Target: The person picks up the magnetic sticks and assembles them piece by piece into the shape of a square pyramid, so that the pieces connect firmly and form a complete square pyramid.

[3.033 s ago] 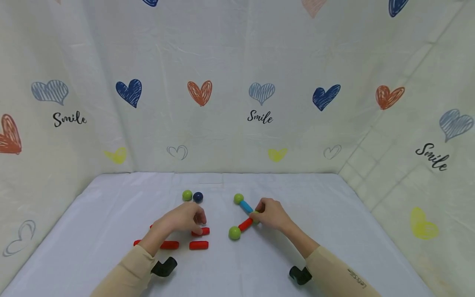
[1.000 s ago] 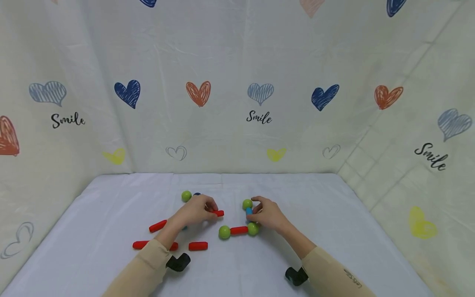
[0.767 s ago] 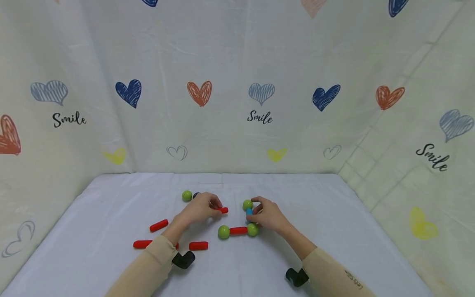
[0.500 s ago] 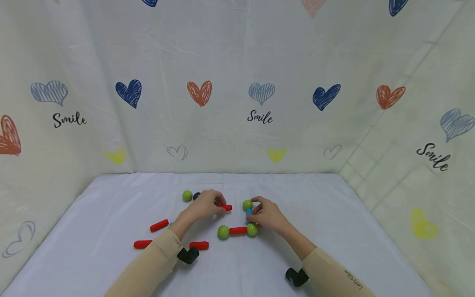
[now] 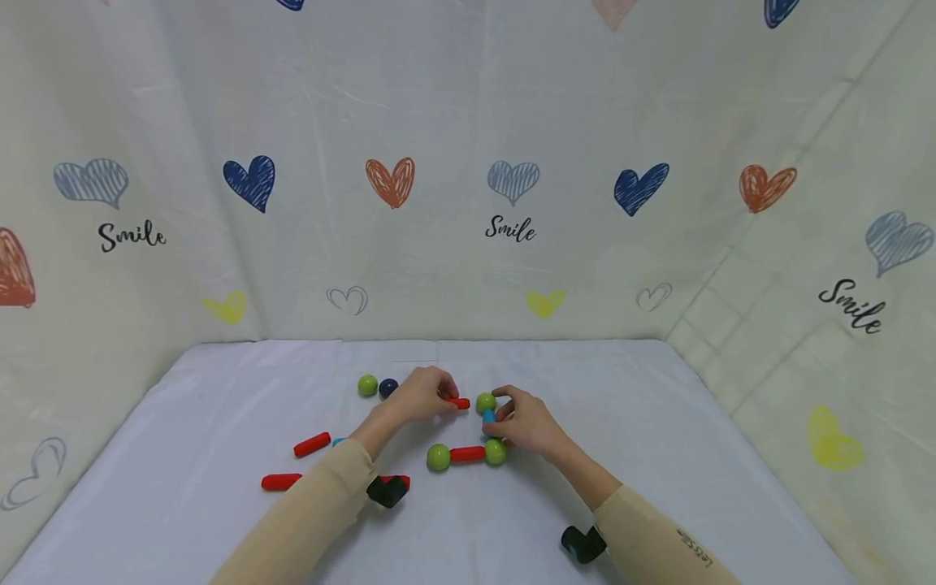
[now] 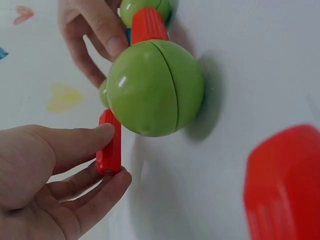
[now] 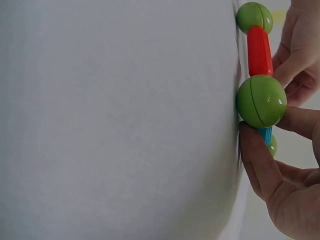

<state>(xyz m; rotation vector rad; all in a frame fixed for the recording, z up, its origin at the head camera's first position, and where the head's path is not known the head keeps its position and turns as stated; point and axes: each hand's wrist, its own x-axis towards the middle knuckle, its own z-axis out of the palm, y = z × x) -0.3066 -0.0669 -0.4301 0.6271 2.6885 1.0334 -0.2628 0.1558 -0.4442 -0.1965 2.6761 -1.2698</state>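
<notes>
At far left, 2 loose red rods (image 5: 312, 444) lie on the white cloth (image 5: 205, 422), then a green ball (image 5: 367, 385) beside a dark blue ball (image 5: 388, 388). The left hand (image 5: 422, 396) pinches the held red rod (image 6: 108, 147) between thumb and fingers — its free end juts past them, just short of the far green ball (image 5: 486, 402). A joined red rod (image 5: 467, 454) links 2 nearer green balls (image 5: 438, 457). The right hand (image 5: 528, 422) has thumb and fingers clamped on the blue rod (image 5: 489, 417), between the far ball and the right nearer one.
</notes>
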